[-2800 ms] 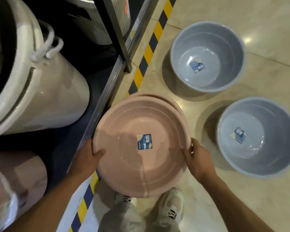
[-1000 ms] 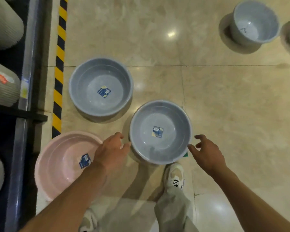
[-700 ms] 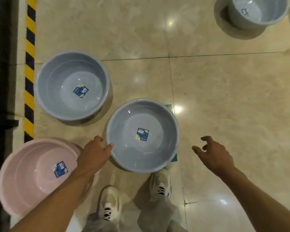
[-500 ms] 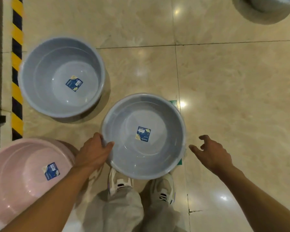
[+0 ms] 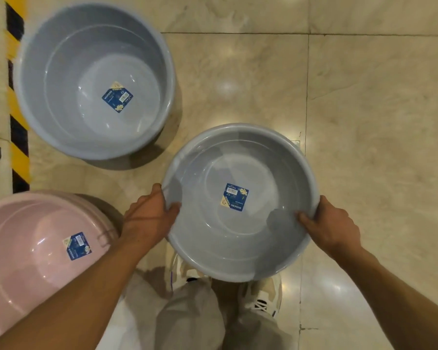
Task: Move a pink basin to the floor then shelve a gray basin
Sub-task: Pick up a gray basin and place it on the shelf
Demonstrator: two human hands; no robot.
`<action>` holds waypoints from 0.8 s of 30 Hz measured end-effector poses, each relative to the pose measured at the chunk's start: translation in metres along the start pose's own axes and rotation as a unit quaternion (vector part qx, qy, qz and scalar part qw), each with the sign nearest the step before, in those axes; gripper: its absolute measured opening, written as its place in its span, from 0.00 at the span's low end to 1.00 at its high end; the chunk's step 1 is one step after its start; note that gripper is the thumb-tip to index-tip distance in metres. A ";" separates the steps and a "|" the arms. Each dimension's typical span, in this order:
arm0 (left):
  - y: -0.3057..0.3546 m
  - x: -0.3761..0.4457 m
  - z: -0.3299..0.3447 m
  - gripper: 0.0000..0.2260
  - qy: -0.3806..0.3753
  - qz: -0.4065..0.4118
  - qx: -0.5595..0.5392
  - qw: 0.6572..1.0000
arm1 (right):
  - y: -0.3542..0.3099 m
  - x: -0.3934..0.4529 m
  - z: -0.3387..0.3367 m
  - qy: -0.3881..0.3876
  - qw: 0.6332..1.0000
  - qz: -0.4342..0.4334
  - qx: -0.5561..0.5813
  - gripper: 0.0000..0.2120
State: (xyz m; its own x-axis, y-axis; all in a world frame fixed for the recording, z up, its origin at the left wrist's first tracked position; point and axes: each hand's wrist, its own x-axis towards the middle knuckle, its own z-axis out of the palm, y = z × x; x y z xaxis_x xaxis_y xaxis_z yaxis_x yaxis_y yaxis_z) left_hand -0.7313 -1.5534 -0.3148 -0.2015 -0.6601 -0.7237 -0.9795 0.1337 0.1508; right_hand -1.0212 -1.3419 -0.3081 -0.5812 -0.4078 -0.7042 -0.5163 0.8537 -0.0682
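A gray basin (image 5: 238, 236) with a blue sticker inside hangs over my feet, held by its rim. My left hand (image 5: 149, 215) grips the left edge, thumb inside the rim. On the right edge my right hand (image 5: 329, 223) grips the same way. The pink basin (image 5: 31, 248), stacked with another pink one under it, rests on the floor at the lower left, partly covered by my left forearm.
A second, deeper gray basin (image 5: 94, 59) stands on the beige tiled floor (image 5: 364, 122) at the upper left. A yellow-and-black striped strip (image 5: 17, 147) runs along the left edge. My shoes and trouser legs (image 5: 195, 311) are below the held basin.
My right hand has closed on the gray basin's right rim, joining the left hand. The basin now looks larger and nearer, covering my feet.
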 end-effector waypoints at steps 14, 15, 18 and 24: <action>-0.026 -0.079 -0.201 0.21 0.059 -0.005 -0.080 0.995 | -0.144 -0.065 -0.210 0.048 0.986 -0.127 -0.093 0.21; -0.032 -0.082 -0.219 0.20 0.070 -0.004 -0.095 0.993 | -0.162 -0.068 -0.221 0.052 0.984 -0.139 -0.094 0.20; -0.055 -0.084 -0.264 0.17 0.097 -0.024 -0.116 0.988 | -0.215 -0.068 -0.244 0.061 0.977 -0.173 -0.105 0.20; -0.096 -0.052 -0.296 0.21 0.117 -0.110 -0.105 0.981 | -0.310 -0.021 -0.241 0.049 0.960 -0.235 -0.141 0.20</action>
State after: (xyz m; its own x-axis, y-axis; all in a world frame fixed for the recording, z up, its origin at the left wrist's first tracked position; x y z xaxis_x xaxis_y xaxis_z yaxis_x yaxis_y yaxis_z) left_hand -0.6259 -1.7506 -0.0925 0.0461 -0.8105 -0.5839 -0.9719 -0.1715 0.1614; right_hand -1.0007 -1.6759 -0.1013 -0.2920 -0.7671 -0.5712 -0.8778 0.4521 -0.1583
